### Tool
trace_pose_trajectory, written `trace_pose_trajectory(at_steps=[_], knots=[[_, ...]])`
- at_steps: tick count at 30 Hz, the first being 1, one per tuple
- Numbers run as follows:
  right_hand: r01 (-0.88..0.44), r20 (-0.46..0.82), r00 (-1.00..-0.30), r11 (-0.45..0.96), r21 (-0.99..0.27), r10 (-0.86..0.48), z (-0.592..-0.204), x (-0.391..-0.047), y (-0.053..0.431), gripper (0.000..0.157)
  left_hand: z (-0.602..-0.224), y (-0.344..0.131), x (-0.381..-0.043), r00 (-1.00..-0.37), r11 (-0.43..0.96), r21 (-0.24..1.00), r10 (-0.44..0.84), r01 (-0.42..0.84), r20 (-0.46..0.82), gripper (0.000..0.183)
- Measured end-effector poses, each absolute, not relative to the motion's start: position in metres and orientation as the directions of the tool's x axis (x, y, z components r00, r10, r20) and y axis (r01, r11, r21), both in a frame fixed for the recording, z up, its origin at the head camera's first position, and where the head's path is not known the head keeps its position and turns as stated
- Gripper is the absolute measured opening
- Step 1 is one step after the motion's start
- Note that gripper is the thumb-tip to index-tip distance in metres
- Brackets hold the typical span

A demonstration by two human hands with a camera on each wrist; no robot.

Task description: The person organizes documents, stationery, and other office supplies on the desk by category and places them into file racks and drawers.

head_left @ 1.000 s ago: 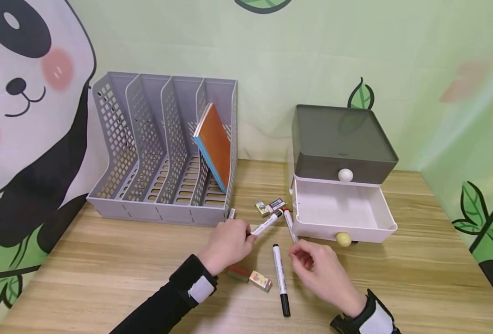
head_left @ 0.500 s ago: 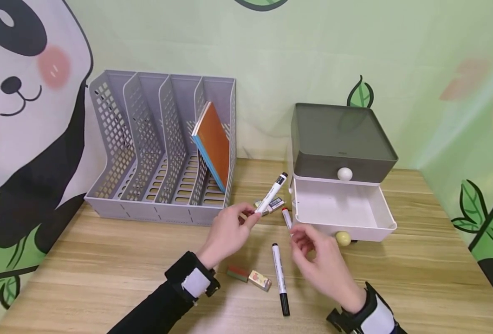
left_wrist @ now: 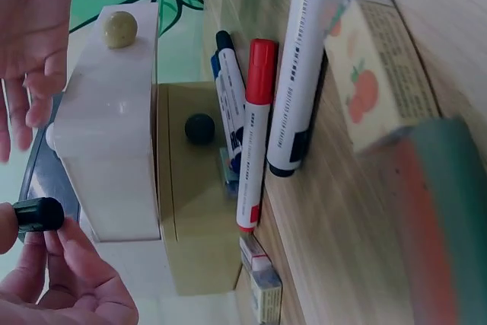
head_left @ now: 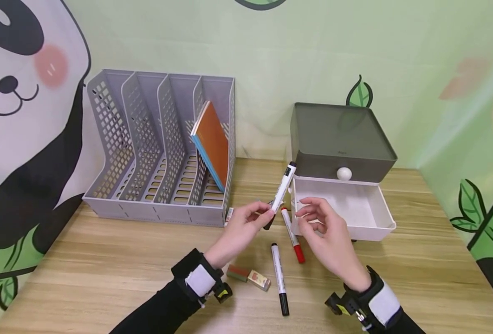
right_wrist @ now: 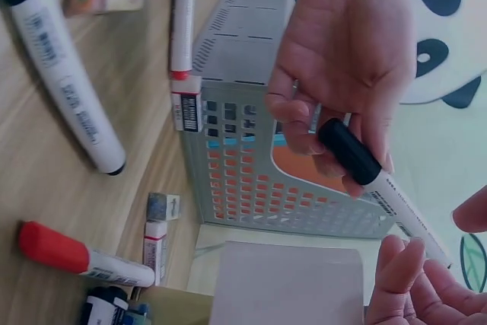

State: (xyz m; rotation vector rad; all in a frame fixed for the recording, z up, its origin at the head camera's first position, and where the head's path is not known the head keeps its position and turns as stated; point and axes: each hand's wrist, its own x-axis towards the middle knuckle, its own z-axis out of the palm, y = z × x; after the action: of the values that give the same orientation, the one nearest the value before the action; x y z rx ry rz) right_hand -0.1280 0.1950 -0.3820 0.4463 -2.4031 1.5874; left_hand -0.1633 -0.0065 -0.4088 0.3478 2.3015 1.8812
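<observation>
My left hand [head_left: 243,227] pinches a white marker with a black cap [head_left: 283,186] near its lower, capped end; the marker tilts up toward the drawer unit. In the left wrist view the dark cap [left_wrist: 39,215] shows between thumb and fingers. Just right of it, my right hand [head_left: 323,232] hovers in front of the pulled-out white drawer [head_left: 376,232], fingers loosely bent and holding nothing. On the table below lie a red-capped marker [head_left: 292,234] and another black-capped marker [head_left: 280,278]. Beside these rest a fruit-printed eraser [head_left: 259,280] and a red-green eraser [head_left: 238,273].
A grey file rack [head_left: 154,211] stands at the left, with orange and blue notebooks [head_left: 213,144] leaning in its right slot. The dark-topped drawer unit [head_left: 342,134] is at the right. Low in the left wrist view, an olive drawer [left_wrist: 202,188] has markers beside it.
My left hand has lifted the black-capped marker off the table and carried it right toward the drawer. My right hand has risen from beside the red marker and now covers the yellow knob.
</observation>
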Motion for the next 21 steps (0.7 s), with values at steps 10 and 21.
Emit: trace_pose_trajectory(at_steps=[10,21], knots=[[-0.290,0.271,-0.957,0.315,-0.904,-0.104,-0.370,-0.138,0.190,0.032,-0.406,0.002,-0.158,-0.943,0.205,0.968,0.324,0.145,0.072,0.024],[-0.306,0.298,-0.952,0.314,-0.899,-0.076,-0.374,-0.142,0.190,0.033,-0.405,0.014,-0.158,-0.919,0.211,0.955,0.376,0.210,0.119,0.021]])
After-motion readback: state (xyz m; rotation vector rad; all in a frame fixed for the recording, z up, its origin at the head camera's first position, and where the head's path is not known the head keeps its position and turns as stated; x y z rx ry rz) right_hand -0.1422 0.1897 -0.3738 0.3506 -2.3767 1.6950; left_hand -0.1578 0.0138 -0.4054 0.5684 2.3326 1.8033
